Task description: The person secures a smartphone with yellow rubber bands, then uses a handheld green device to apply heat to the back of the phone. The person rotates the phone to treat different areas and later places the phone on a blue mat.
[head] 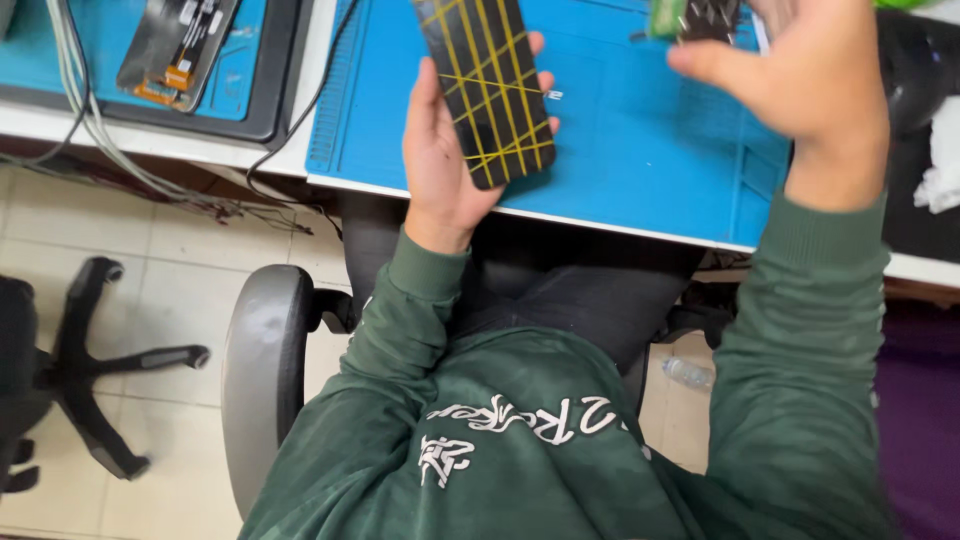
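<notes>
Two hands above the blue mat

Our left hand (445,165) grips a dark phone (487,85) crossed with yellow tape strips, fingers wrapped around its far edge. Its long axis runs away from us, tilted slightly left at the top, lower end over the worktop (560,215) edge. Our right hand (800,75) pinches a small green-and-dark part (690,18) near the upper frame edge. Open blue mat (640,130) lies between both hands. Leftward, another opened phone (178,48) rests on a second mat.

I see a black phone (490,85) crisscrossed with yellow tape lines, tilted face-up above the blue mat's (640,150) near edge, cradled in the left hand (445,165).
</notes>
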